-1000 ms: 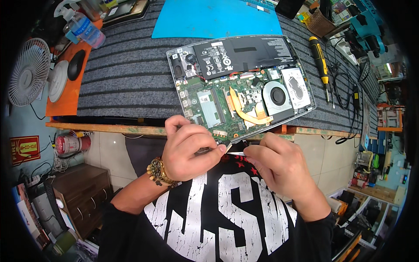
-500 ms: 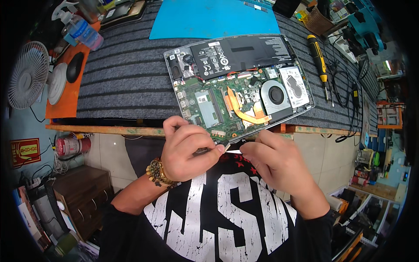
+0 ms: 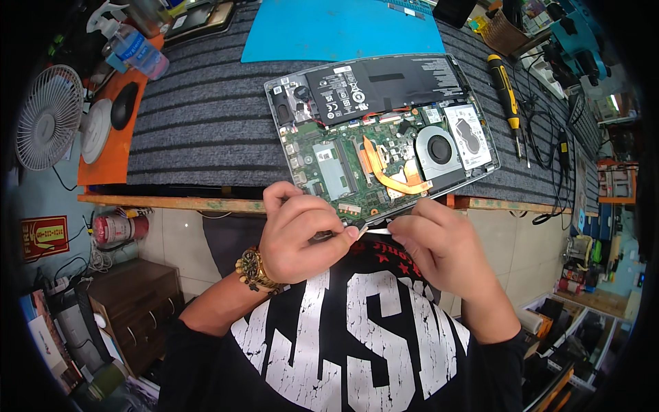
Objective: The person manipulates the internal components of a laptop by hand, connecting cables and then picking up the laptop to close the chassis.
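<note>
An opened laptop (image 3: 322,147) lies tilted on the bench, its near edge jutting past the bench's front toward me. Its black battery (image 3: 384,86), green board, copper heat pipe (image 3: 384,175) and fan (image 3: 439,148) are bare. My left hand (image 3: 305,230), a gold watch (image 3: 252,270) at its wrist, is closed just in front of the near left edge. Between its thumb and finger shows a small dark part with a pale end (image 3: 362,233). To its right, my right hand (image 3: 436,244) pinches a thin white stick (image 3: 379,231), its tip close to that part.
A blue mat (image 3: 343,31) lies behind the laptop on the striped grey cloth (image 3: 206,130). At right are a yellow-black screwdriver (image 3: 504,89) and black cables (image 3: 542,137). At left stand a white fan (image 3: 49,117), a spray bottle (image 3: 134,51) and a black mouse (image 3: 124,106).
My right hand has drawn slightly right, away from my left fingers. My left hand keeps its pinch. The whole view has shifted a little.
</note>
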Available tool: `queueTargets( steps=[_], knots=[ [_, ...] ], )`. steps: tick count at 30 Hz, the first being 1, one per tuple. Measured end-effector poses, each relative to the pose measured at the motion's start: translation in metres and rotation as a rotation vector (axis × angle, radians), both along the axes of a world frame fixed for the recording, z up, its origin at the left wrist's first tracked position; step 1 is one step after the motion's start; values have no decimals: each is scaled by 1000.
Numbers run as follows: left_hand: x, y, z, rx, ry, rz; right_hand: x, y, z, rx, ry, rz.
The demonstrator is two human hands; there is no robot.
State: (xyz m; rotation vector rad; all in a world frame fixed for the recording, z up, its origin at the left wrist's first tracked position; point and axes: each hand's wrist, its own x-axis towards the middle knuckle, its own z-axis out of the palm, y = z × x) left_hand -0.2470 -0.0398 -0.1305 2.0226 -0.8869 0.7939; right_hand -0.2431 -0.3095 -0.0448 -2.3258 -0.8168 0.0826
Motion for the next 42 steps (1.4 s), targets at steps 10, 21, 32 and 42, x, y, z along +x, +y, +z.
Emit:
queueTargets(
  steps=[10, 21, 32, 42],
  knots=[
    [-1, 0, -1, 4, 3, 4, -2, 1, -4, 36, 0, -30],
    [-1, 1, 1, 9, 3, 6, -2, 0, -1, 20, 9, -32],
    [0, 0, 1, 2, 4, 3, -2, -2, -2, 16, 12, -26],
    [0, 0, 1, -1, -1, -3, -3, 2, -8, 52, -15, -20]
  ],
)
